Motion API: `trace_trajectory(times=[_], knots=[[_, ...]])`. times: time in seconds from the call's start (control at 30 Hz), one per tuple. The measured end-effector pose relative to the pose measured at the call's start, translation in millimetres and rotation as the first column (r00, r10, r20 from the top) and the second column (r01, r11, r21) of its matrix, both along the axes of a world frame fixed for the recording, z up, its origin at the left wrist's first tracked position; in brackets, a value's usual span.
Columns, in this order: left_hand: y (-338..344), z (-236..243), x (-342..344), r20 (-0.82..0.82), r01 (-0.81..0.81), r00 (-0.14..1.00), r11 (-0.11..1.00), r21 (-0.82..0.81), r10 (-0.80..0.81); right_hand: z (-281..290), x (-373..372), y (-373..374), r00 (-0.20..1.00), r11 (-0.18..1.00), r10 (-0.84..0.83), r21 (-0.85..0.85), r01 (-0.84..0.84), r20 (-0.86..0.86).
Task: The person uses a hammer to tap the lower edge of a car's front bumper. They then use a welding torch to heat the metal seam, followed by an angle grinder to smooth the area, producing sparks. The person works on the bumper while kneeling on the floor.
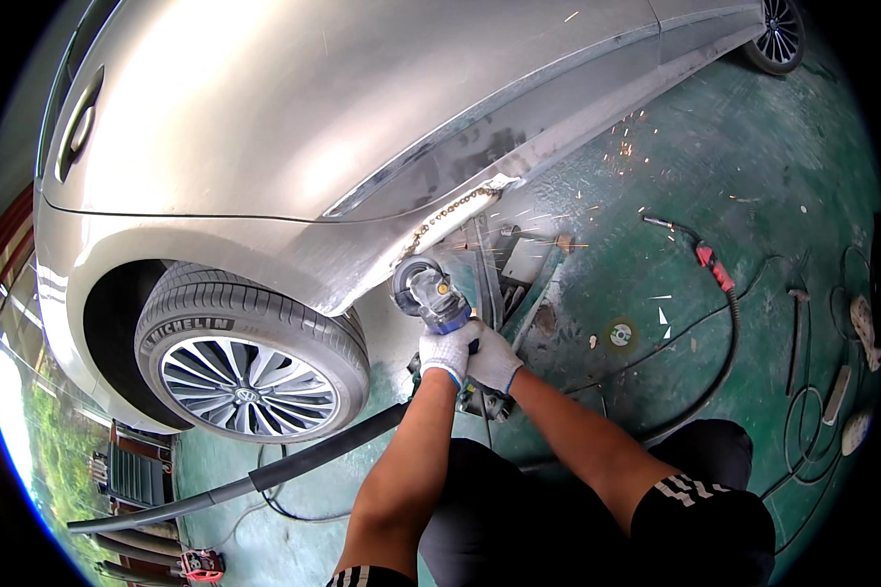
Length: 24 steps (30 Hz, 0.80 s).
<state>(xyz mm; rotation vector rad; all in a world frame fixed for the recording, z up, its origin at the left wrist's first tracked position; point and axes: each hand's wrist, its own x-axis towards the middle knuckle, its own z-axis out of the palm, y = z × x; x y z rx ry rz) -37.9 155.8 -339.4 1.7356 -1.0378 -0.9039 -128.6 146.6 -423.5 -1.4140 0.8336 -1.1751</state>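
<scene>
An angle grinder (437,296) is gripped in both my hands, which wear white knit gloves. My left hand (444,352) wraps round its body, and my right hand (495,358) closes on it close beside the left. The guarded disc end is at the lower edge of a beige car (264,127), by a rough weld seam (452,213) on a bare-metal patch of the sill. Orange sparks (625,147) scatter to the right across the floor. Exactly where the disc touches cannot be made out.
A rear wheel (250,386) stands left of my hands. Under the sill sits a metal jack frame (489,279); a long dark pole (333,440) slants low left. A welding torch (717,269) with its cable lies right, near a loose disc (620,335), a hammer (796,333) and hoses.
</scene>
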Motion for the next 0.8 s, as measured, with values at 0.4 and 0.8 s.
trace_trajectory(times=[0.4,0.8], knots=[[6,17,-22,-0.172,0.104,0.978,0.989,-0.105,-0.121,45,-44,8,0.97,0.998,-0.051,0.018,0.057,-0.238],[5,59,-58,-0.549,0.034,0.825,0.981,-0.192,-0.136,155,-104,9,0.682,1.0,-0.006,-0.014,-0.005,-0.731]])
